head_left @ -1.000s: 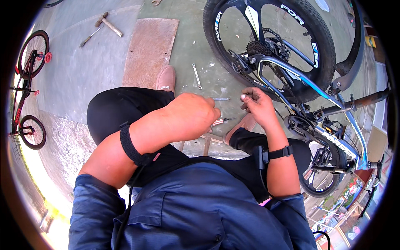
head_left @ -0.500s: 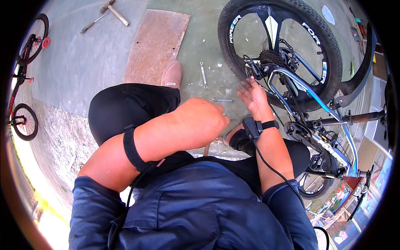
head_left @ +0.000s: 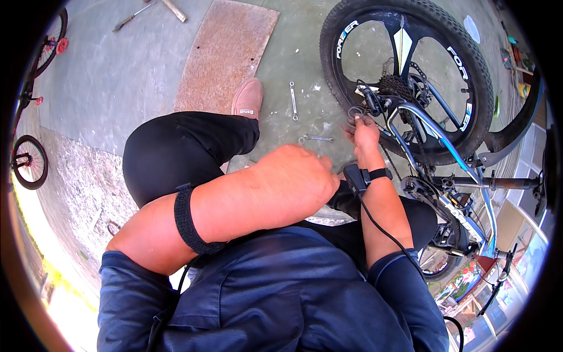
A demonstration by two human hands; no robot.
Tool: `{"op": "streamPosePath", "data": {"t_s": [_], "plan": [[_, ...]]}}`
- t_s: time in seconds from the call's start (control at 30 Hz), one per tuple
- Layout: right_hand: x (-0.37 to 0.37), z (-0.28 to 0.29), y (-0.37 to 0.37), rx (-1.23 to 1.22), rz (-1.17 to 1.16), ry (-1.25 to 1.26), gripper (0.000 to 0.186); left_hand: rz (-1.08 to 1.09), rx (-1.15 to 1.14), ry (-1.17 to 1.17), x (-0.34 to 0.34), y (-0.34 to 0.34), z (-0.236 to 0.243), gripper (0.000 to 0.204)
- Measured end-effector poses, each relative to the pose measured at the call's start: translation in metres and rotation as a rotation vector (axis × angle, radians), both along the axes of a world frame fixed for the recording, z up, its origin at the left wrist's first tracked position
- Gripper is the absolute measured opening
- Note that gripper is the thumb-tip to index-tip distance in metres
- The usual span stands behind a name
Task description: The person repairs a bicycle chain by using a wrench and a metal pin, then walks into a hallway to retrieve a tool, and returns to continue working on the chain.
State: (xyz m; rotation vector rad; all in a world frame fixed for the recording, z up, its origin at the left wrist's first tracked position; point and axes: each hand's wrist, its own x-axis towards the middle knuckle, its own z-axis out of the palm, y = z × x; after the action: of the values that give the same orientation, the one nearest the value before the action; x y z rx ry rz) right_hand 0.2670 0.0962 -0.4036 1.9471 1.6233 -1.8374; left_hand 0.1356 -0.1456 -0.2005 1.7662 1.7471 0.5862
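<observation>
My left hand [head_left: 308, 175] reaches across in front of my body with its back uppermost. Its fingers are curled, and whatever they may hold is hidden. Beside the rear derailleur [head_left: 370, 98] of a black-and-blue bicycle, my right hand [head_left: 366, 137] has its fingers drawn together at a thin looped cable [head_left: 355, 110]. The bicycle's rear wheel [head_left: 330, 73], with its thick knobbly tyre, stands just beyond that hand. A combination wrench [head_left: 318, 139] lies on the floor between my hands, and another wrench [head_left: 294, 101] lies farther out.
A rusty metal sheet [head_left: 226, 47] lies beyond my pink shoe [head_left: 247, 98]. At the upper left are a screwdriver [head_left: 132, 16] and a hammer handle [head_left: 173, 10], cut off by the frame. A red-and-black bicycle [head_left: 30, 161] stands at far left.
My right hand has gone from spread, palm-up fingers to fingers closed at the looped cable. My left hand has shifted a little to the right, still curled. The view has moved slightly.
</observation>
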Motion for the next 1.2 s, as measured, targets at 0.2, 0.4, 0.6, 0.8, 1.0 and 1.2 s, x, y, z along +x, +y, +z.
{"op": "streamPosePath", "data": {"t_s": [0.2, 0.4, 0.6, 0.8, 1.0, 1.2], "plan": [[0.014, -0.01, -0.002, 0.087, 0.016, -0.021, 0.018, 0.0, -0.01, -0.005, -0.002, -0.001, 0.0, 0.022], [0.019, -0.009, 0.0, 0.065, -0.074, 0.088, 0.018, -0.003, 0.0, -0.006, -0.001, -0.001, 0.0, 0.023], [0.026, -0.006, -0.005, 0.076, -0.096, 0.168, 0.016, -0.003, 0.0, 0.007, 0.001, -0.001, -0.001, 0.021], [0.03, -0.001, -0.003, 0.063, -0.101, 0.233, 0.015, -0.013, -0.013, 0.013, 0.001, 0.001, 0.002, 0.02], [0.033, 0.001, -0.002, 0.018, -0.1, 0.246, 0.019, -0.034, -0.048, 0.019, 0.0, 0.003, 0.002, 0.021], [0.034, 0.003, 0.0, 0.007, -0.079, 0.217, 0.023, -0.027, -0.039, 0.025, 0.002, 0.003, 0.001, 0.019]]}}
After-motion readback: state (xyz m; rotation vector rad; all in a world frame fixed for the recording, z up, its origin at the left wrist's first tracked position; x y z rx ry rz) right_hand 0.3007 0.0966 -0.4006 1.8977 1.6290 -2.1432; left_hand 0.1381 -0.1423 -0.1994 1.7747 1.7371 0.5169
